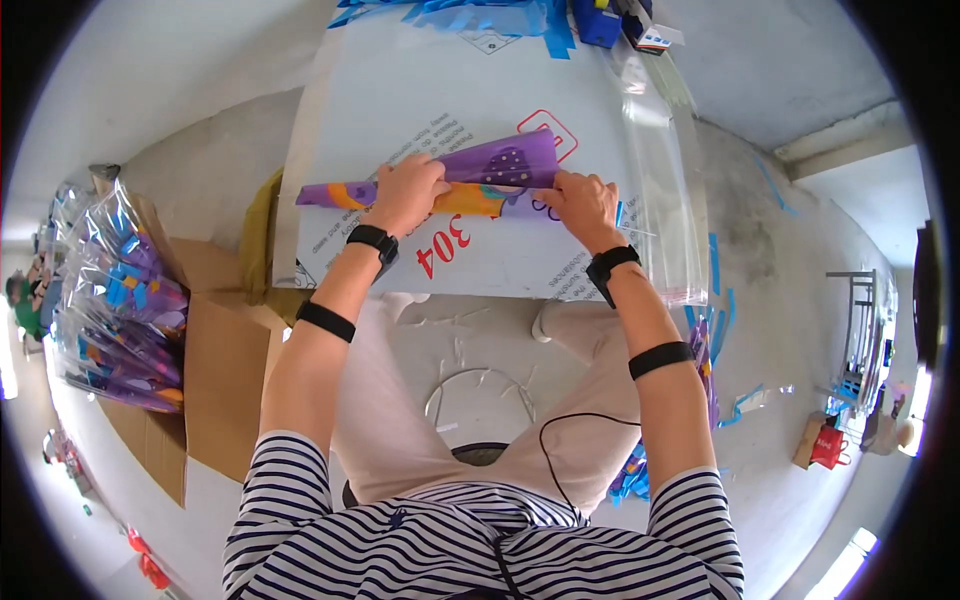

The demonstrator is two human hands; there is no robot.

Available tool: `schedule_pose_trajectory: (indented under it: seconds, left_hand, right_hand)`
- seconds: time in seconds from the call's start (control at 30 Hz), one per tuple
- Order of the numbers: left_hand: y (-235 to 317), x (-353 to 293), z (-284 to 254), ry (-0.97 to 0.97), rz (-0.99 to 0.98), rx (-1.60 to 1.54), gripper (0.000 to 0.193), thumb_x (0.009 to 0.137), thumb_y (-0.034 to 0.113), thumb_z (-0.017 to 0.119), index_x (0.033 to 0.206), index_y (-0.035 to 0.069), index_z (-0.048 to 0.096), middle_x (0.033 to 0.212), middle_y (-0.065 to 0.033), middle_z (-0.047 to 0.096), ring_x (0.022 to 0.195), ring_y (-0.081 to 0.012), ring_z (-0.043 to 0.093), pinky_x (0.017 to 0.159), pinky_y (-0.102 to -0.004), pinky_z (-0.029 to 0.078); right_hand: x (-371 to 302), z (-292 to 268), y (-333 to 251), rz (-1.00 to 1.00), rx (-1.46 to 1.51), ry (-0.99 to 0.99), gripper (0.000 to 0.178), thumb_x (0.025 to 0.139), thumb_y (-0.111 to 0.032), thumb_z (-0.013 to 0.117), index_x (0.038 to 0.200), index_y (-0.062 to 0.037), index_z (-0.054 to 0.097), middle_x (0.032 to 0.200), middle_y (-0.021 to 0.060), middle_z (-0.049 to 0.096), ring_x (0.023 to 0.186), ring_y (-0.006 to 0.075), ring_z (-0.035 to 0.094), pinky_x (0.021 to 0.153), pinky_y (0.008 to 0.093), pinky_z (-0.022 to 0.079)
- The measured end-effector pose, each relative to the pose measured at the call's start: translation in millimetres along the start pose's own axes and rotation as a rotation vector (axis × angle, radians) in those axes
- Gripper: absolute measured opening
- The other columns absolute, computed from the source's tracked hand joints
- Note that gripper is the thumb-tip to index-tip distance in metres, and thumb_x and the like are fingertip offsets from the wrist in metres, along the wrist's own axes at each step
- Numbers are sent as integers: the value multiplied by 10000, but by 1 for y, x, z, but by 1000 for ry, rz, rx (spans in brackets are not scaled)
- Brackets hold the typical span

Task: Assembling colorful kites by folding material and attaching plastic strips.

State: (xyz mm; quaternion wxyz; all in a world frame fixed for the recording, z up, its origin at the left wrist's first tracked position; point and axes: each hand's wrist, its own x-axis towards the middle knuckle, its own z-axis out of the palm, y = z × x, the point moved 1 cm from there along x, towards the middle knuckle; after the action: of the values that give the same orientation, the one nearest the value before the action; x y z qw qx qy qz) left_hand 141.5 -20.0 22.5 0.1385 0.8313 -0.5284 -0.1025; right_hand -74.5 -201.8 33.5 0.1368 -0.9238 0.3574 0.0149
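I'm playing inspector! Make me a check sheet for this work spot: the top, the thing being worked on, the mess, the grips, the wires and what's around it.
Surface: pale table, printed marks, clear film along its right side.
Work thing: patterned purple sheet, partly folded over, lying across the table.
Clutter: blue strips and a blue object at the far edge.
Grips: left grip curled on the sheet, pinch unclear; right grip pinching its right end.
Cables: thin black cable over the right thigh.
Surroundings: open cardboard box and clear bag left; red bag far right.
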Motion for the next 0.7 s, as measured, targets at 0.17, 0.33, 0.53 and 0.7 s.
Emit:
schedule_pose_trajectory:
  seconds: [0.17, 0.33, 0.53, 0.7]
  left_hand:
    - [5, -16, 11, 299, 94, 70, 173, 871, 224, 729, 929, 115, 608, 925, -38, 582, 971, -256, 601, 807, -450, 400]
    - [16, -16, 16, 417, 248, 231, 139, 860, 162, 713, 943, 111, 614, 989, -44, 574, 1006, -245, 584, 847, -428, 431]
    - [27, -28, 19, 386, 273, 10, 164, 826, 117, 735, 952, 63, 646, 973, -55, 589, 963, -267, 604, 763, -400, 520]
    - [26, -34, 10, 322, 235, -36, 218, 820, 127, 747, 1015, 60, 677, 993, -55, 601, 989, -273, 604, 819, -396, 539]
  right_hand:
    - [-1, 11, -1, -24, -48, 123, 386, 834, -536, 695, 944, -167, 720, 889, 37, 726, 965, 264, 647, 872, 479, 383]
    - [-1, 10, -1, -30, -59, 121, 394, 819, -537, 711, 973, -175, 713, 903, 20, 726, 961, 252, 650, 884, 466, 367]
    - [-1, 5, 7, 4, 16, 51, 393, 850, -536, 694, 997, -172, 708, 924, 21, 720, 956, 267, 661, 883, 480, 385]
    - [1, -12, 58, 31, 324, 142, 364, 890, -484, 671, 985, -137, 723, 922, 70, 713, 966, 298, 664, 876, 481, 459]
